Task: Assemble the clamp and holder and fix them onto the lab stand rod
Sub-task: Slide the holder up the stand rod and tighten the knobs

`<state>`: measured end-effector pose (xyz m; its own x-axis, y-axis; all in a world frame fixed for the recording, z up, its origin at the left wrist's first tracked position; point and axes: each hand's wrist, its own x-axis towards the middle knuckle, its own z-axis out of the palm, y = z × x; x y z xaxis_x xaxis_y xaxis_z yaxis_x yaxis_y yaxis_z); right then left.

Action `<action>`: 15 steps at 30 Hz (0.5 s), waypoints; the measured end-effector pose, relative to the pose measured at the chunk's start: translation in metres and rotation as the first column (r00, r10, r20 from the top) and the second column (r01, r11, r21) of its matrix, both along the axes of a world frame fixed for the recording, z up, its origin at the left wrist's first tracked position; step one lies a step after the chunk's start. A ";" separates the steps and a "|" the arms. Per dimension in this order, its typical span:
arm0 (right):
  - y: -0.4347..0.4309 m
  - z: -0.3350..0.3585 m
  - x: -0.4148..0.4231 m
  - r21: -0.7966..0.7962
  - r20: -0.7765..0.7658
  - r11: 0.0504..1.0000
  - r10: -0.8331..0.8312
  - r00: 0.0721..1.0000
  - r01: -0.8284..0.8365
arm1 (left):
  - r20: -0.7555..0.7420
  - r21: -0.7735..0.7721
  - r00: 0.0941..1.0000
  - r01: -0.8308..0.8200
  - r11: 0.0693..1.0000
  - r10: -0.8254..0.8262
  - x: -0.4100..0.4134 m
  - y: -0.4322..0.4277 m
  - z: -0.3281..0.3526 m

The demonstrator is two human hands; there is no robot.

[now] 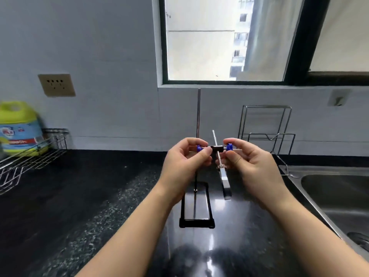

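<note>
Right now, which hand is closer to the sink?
Right. The right hand is up over the counter on the side of the sink; the left hand sits farther away, beyond the clamp holder.

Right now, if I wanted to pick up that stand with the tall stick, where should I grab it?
Probably grab the lab stand rod on its bare upper stretch, coming from the side with your fingers wrapped around it. It stands upright and thin, so a hand closes round it easily. The flat black base lies low on the counter, leaving little to hook fingers under.
</note>
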<state>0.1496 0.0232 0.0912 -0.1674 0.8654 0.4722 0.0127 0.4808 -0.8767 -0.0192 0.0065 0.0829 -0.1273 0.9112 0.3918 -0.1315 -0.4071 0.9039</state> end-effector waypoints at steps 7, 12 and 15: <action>0.015 0.070 -0.010 0.063 0.017 0.998 0.010 1.000 -0.011 | -0.185 0.137 0.981 -0.023 0.990 0.049 -0.021 0.006 0.072; 0.031 0.104 -0.026 0.098 0.051 0.995 -0.005 0.999 0.000 | -0.135 0.165 0.988 -0.054 0.985 0.077 -0.033 0.022 0.109; 0.040 0.117 -0.036 0.091 0.054 0.995 -0.031 0.998 0.026 | -0.066 0.155 0.995 -0.057 0.986 0.068 -0.037 0.032 0.120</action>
<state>0.1141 0.0635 0.2086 -0.1710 0.8243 0.5397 0.0745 0.5570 -0.8272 -0.0562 0.0383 0.2032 -0.1487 0.8309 0.5362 -0.0392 -0.5468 0.8363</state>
